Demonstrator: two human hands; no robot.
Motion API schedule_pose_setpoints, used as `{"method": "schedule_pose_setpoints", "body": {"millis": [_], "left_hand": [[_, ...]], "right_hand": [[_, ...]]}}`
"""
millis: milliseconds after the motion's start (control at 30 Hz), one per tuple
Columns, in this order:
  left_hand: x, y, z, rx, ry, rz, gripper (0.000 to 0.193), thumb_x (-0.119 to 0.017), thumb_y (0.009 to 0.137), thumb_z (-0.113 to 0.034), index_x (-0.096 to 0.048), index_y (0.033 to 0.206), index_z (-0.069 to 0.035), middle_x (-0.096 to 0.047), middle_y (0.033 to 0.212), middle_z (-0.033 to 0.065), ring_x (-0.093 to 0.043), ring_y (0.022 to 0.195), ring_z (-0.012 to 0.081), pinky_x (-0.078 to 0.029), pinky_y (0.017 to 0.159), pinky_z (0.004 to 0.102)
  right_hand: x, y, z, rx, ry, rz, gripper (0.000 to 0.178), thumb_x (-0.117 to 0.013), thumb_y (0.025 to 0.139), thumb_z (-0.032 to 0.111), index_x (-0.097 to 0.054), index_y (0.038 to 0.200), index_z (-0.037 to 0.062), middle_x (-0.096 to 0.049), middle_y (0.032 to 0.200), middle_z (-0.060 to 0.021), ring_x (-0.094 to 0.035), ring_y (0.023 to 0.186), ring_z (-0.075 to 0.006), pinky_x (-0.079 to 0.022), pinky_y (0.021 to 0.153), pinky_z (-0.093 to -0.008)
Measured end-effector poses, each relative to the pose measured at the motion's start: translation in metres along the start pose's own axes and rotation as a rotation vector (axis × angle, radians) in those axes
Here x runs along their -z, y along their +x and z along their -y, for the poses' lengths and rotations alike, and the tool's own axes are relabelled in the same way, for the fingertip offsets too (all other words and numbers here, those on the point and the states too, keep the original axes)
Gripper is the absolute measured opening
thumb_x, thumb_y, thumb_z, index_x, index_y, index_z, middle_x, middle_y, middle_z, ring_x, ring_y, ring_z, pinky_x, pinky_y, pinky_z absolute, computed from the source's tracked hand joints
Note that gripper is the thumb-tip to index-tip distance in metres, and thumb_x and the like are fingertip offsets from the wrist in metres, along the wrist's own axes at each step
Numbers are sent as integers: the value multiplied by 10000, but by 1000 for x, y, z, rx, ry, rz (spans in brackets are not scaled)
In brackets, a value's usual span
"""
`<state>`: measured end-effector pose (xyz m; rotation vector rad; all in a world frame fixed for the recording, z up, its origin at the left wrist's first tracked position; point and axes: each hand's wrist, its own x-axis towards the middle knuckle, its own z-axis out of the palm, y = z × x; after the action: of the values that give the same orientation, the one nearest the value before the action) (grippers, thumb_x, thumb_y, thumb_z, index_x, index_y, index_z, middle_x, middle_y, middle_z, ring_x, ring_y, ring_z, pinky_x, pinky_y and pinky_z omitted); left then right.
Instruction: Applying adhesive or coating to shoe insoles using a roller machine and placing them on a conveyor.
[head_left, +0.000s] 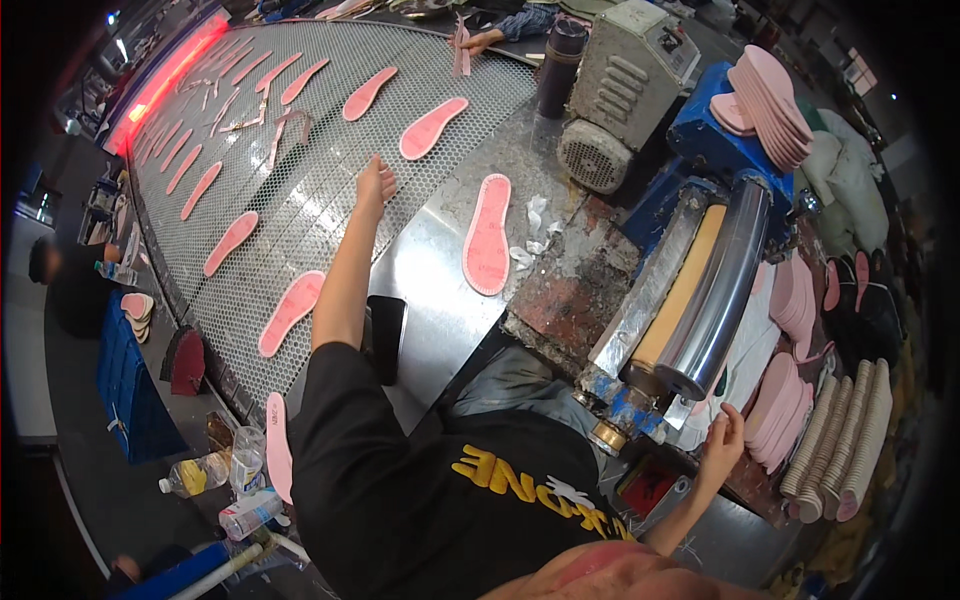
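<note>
My left hand [376, 187] is over the edge of the mesh belt [330, 215], its fingers curled in with nothing seen in them. Nearest to it are a pink insole [434, 128] lying on the mesh and another pink insole [487, 236] flat on the metal plate to its right. At the lower right my right hand [722, 448] is beside the near end of a roller machine [715, 300], fingers apart. A stack of pink insoles [778, 415] stands just right of that hand. Nothing shows in its grasp.
A grey motor housing [630, 75] and dark bottle [562, 65] stand at the far right. More insole stacks [840, 440] lie along the right side. Plastic bottles [248, 465] are at lower left. Another person's hand [485, 42] holds pink pieces at the far edge. A red light glows along the far left.
</note>
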<state>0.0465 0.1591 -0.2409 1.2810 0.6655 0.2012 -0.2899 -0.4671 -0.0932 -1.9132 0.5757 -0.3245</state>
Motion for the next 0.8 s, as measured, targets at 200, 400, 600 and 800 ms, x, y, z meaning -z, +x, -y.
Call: {"method": "schedule_pose_setpoints", "body": {"millis": [200, 400, 600, 800], "left_hand": [[-4, -116, 43, -180, 232, 242, 212, -526, 889, -218, -578, 768, -53, -502, 623, -15, -411, 485, 67, -335, 455, 201], [-13, -157, 66, -396, 363, 297, 267, -522, 895, -245, -575, 771, -13, -534, 660, 1, -495, 629, 89, -393, 583, 243], [-21, -156, 72, -471, 520, 244, 276, -522, 883, -242, -575, 773, 5, -576, 669, 54, -538, 653, 132, -424, 623, 276], [-19, -156, 71, -493, 573, 308, 179, -512, 844, -144, -623, 832, -4, -586, 675, 56, -546, 656, 143, -432, 620, 272]], "right_hand": [[-27, 10, -33, 222, -670, -33, 460, -649, 818, 198, -503, 1178, -47, -530, 878, -119, -524, 751, -223, -445, 697, -341], [-46, 16, -49, 125, -670, 142, 393, -608, 785, 122, -514, 1115, -68, -553, 1009, -228, -561, 942, -379, -441, 829, -384], [-41, 16, -51, 263, -224, -163, 356, -608, 844, 163, -522, 1121, -43, -576, 914, -120, -564, 840, -227, -463, 767, -338], [7, 30, -40, 30, 435, -526, 241, -502, 936, 211, -604, 1067, 36, -616, 836, -28, -511, 589, -55, -323, 446, -169]]}}
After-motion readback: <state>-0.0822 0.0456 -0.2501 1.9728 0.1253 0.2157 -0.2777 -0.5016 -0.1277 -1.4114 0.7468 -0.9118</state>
